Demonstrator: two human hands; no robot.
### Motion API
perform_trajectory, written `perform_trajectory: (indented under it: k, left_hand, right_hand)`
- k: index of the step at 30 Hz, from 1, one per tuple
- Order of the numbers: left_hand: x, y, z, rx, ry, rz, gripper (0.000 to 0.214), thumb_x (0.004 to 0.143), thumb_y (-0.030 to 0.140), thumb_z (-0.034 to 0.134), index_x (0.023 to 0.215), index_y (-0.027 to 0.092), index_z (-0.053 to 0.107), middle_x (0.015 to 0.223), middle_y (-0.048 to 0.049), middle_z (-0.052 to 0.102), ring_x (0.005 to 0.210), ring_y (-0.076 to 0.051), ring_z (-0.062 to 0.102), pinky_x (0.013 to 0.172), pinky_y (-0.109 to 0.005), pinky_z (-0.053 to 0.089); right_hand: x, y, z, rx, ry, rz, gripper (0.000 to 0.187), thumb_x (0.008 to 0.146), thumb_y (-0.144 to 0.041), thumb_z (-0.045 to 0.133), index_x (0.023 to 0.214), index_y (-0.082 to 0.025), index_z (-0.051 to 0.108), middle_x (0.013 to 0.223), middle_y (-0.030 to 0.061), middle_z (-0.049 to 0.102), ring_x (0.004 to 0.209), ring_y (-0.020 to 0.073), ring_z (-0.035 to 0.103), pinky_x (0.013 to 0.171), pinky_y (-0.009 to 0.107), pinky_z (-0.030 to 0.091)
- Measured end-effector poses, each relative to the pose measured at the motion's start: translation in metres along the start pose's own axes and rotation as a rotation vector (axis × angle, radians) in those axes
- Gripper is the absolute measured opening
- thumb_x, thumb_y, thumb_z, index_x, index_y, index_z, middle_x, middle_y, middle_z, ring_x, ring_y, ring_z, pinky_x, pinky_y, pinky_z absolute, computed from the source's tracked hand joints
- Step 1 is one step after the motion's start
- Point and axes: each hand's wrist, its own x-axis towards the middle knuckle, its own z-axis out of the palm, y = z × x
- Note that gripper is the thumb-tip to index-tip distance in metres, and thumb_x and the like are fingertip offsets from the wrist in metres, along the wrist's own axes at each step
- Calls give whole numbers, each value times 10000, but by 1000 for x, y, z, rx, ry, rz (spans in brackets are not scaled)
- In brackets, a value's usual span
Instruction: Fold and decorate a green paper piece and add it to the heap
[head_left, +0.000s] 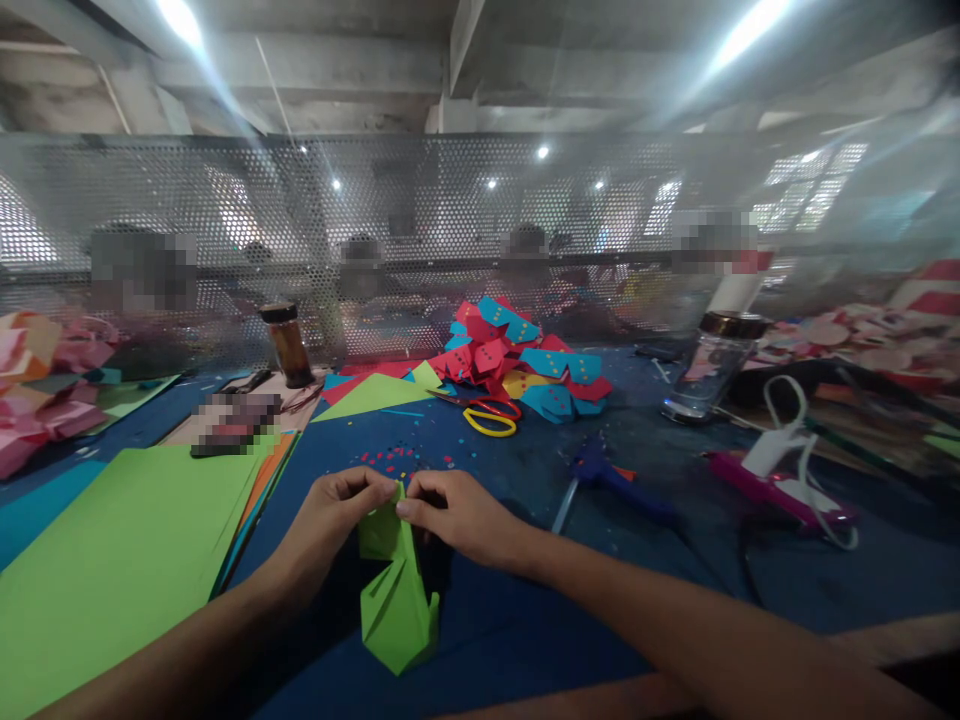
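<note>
Green paper (396,612) below left grip (336,503), right grip (459,512)

1. Ceiling tube lights (750,30) flare into streaks.
2. Windows (817,188) add pale backlight.
3. Blue tabletop (495,635) is dim, shadowed around the folded green paper (397,620).
4. Perforated metal screen (427,190) looks hazy; right edge blurred, stretched.

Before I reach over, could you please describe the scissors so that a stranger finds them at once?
Look along the far side of the blue table for the pile of red and blue folded paper. The scissors lie at its near edge, set apart from the paper by open handle loops, one yellow, one red.
</note>
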Motion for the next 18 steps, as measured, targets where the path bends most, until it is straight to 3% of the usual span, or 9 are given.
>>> perform_trajectory:
  k: [8, 14, 18]
  left_hand:
    - [-1, -1, -1, -6, 42, -5, 292, 683, 414, 772, 633, 156, 645, 573, 29, 566, 511, -91, 477, 515, -202, 361]
    - [0, -1, -2, -4, -48, -44, 297, 718, 430, 752, 724, 145, 667, 664, -11, 622, 567, -105, 514, 543, -210, 387]
    - [-1, 1, -1, 13, -28, -33, 317, 695, 436, 769, 693, 147, 639, 632, 5, 584, 556, -99, 489, 528, -204, 374]
  right_hand:
    - [-1, -1, 1, -44, -14, -9, 211, 845, -334, 582, 715, -175, 535, 634, -42, 533, 596, 107, 478, 538, 217, 326]
    - [-2, 0, 2, -67, -18, -6, 162, 833, -250, 578, 696, -175, 536, 627, -33, 569, 614, 120, 516, 564, 222, 345]
    - [-2, -1, 2, -84, -25, -4, 163, 832, -260, 583, 702, -172, 537, 624, -36, 553, 597, 112, 492, 543, 219, 322]
